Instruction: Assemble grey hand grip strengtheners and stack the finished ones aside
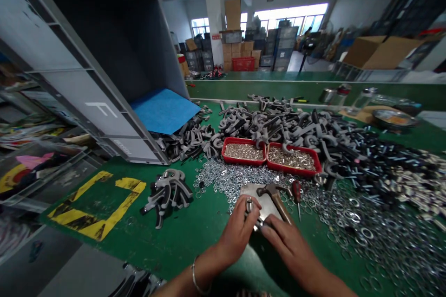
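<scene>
Two hands busy at a steel plate [259, 197], lower centre of frame.
Left hand [237, 232] curled, pinching a small metal fitting [249, 206] at the plate; right hand [289, 246] fingers together, tips near it, unclear if gripping. Forearms come in from the bottom edge. Hammer [275, 195] lies across the plate's right edge, red-handled screwdriver [296, 190] just beside. Progress as seen: small stack of grey castings [167, 192] left of the hands; large heap of grey castings [278, 125] upper centre, loose washers [237, 178] and bolts [365, 162] unsorted.
</scene>
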Motion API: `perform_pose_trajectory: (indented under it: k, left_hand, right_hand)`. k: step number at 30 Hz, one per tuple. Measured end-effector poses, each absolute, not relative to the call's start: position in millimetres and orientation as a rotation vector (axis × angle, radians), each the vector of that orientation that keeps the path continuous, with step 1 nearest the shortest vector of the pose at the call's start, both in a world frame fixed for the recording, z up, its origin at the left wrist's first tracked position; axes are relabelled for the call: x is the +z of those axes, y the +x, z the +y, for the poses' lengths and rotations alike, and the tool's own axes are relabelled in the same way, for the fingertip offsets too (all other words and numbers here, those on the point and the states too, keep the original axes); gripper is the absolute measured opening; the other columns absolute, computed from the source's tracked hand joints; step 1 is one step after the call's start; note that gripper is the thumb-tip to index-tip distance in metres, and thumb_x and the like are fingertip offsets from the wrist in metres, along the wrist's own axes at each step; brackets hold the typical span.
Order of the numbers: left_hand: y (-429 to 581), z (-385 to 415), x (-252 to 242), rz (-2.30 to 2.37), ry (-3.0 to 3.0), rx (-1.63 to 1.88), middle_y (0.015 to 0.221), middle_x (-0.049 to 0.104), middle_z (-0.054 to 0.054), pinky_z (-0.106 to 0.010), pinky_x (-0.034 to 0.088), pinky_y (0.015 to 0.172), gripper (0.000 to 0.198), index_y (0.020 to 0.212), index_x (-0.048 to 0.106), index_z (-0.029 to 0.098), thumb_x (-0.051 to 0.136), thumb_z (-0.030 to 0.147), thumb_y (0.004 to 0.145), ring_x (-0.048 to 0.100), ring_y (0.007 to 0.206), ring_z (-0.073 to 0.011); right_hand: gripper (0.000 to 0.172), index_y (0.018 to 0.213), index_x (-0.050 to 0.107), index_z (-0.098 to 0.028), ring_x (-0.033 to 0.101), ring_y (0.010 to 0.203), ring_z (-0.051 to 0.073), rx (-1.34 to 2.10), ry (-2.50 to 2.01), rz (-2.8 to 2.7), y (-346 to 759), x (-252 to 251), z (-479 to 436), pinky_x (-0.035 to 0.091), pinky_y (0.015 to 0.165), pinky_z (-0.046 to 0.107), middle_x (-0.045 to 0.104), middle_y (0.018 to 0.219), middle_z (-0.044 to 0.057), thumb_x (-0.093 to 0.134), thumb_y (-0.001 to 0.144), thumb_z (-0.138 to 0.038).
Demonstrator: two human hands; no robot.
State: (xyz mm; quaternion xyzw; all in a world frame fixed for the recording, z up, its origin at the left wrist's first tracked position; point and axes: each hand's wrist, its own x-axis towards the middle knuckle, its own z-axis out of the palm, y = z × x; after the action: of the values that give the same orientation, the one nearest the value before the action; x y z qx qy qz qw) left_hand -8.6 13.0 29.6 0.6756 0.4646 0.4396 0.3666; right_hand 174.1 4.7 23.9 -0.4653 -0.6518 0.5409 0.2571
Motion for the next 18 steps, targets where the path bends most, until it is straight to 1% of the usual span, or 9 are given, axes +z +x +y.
perform_pose_trajectory:
  k: [2, 3, 4, 6, 8, 12, 14, 16, 18]
  left_hand:
    - [-8, 11, 28, 1.089, 1.899, 1.098, 0.106, 0.054, -0.007, -0.034, 0.046, 0.093, 0.012, 0.101, 0.051, 0.020, 0.040, 0.025, 0.101, 0.053, 0.101, -0.0186]
    - [-7, 10, 28, 1.031, 1.981, 1.064, 0.107, 0.054, -0.008, -0.034, 0.046, 0.093, 0.010, 0.099, 0.052, 0.020, 0.043, 0.024, 0.099, 0.053, 0.102, -0.0189]
    - [-6, 10, 28, 1.008, 2.022, 1.034, 0.108, 0.054, -0.008, -0.034, 0.047, 0.092, 0.008, 0.098, 0.052, 0.020, 0.044, 0.024, 0.099, 0.054, 0.102, -0.0190]
    - [-3, 8, 26, 1.102, 1.955, 1.058, 0.104, 0.054, -0.007, -0.033, 0.047, 0.090, 0.009, 0.099, 0.051, 0.020, 0.042, 0.023, 0.100, 0.054, 0.099, -0.0185]
    - [-1, 6, 22, 1.252, 1.835, 1.139, 0.101, 0.054, -0.006, -0.033, 0.047, 0.090, 0.012, 0.100, 0.049, 0.020, 0.037, 0.021, 0.101, 0.054, 0.097, -0.0182]
    - [-3, 6, 22, 1.171, 1.979, 1.037, 0.104, 0.053, -0.007, -0.032, 0.047, 0.090, 0.010, 0.097, 0.049, 0.020, 0.039, 0.020, 0.099, 0.054, 0.097, -0.0183]
    - [-6, 13, 26, 1.140, 2.076, 0.844, 0.108, 0.053, -0.008, -0.033, 0.047, 0.093, 0.010, 0.102, 0.049, 0.020, 0.039, 0.020, 0.098, 0.054, 0.100, -0.0187]
    - [-6, 27, 29, 1.158, 2.190, 0.616, 0.109, 0.054, -0.009, -0.036, 0.046, 0.096, 0.013, 0.106, 0.050, 0.019, 0.040, 0.020, 0.098, 0.053, 0.103, -0.0209]
    - [-2, 46, 29, 1.143, 2.337, 0.382, 0.109, 0.056, -0.010, -0.041, 0.044, 0.099, 0.014, 0.106, 0.052, 0.018, 0.042, 0.020, 0.096, 0.053, 0.104, -0.0237]
  right_hand:
    - [0.060, 0.082, 0.055, -0.020, 0.034, 0.036, 0.010, 1.862, -1.197, -1.658, 175, 21, 3, 0.035, 0.040, 0.023, 0.046, 0.052, -0.005, 0.016, 0.099, -0.063]
    - [0.064, 0.081, 0.055, -0.020, 0.029, 0.033, 0.009, 1.957, -1.165, -1.629, 175, 20, 3, 0.031, 0.037, 0.022, 0.043, 0.049, -0.006, 0.012, 0.099, -0.063]
    - [0.062, 0.080, 0.056, -0.019, 0.031, 0.035, 0.009, 1.947, -1.150, -1.623, 176, 20, 3, 0.031, 0.037, 0.021, 0.045, 0.051, -0.005, 0.017, 0.099, -0.064]
    - [0.049, 0.079, 0.058, -0.019, 0.045, 0.051, 0.010, 1.788, -1.161, -1.595, 176, 22, 3, 0.035, 0.045, 0.020, 0.056, 0.068, 0.001, 0.045, 0.093, -0.064]
    - [0.044, 0.079, 0.057, -0.019, 0.045, 0.060, 0.011, 1.709, -1.180, -1.525, 174, 24, 3, 0.035, 0.049, 0.019, 0.054, 0.074, 0.001, 0.057, 0.088, -0.062]
    - [0.057, 0.082, 0.054, -0.020, 0.028, 0.044, 0.009, 2.067, -1.122, -1.407, 173, 26, -1, 0.029, 0.040, 0.020, 0.040, 0.058, -0.006, 0.023, 0.097, -0.065]
    - [0.055, 0.082, 0.057, -0.020, 0.042, 0.050, 0.011, 1.811, -1.204, -1.659, 179, 25, 0, 0.039, 0.048, 0.023, 0.051, 0.063, -0.002, 0.025, 0.099, -0.061]
    - [0.043, 0.089, 0.062, -0.020, 0.058, 0.072, 0.019, 1.168, -1.370, -1.962, 192, 19, 3, 0.049, 0.069, 0.033, 0.063, 0.082, 0.007, 0.038, 0.098, -0.054]
    - [0.028, 0.105, 0.063, -0.021, 0.060, 0.091, 0.027, 0.564, -1.490, -2.093, 207, 7, 8, 0.049, 0.082, 0.043, 0.064, 0.100, 0.012, 0.052, 0.093, -0.043]
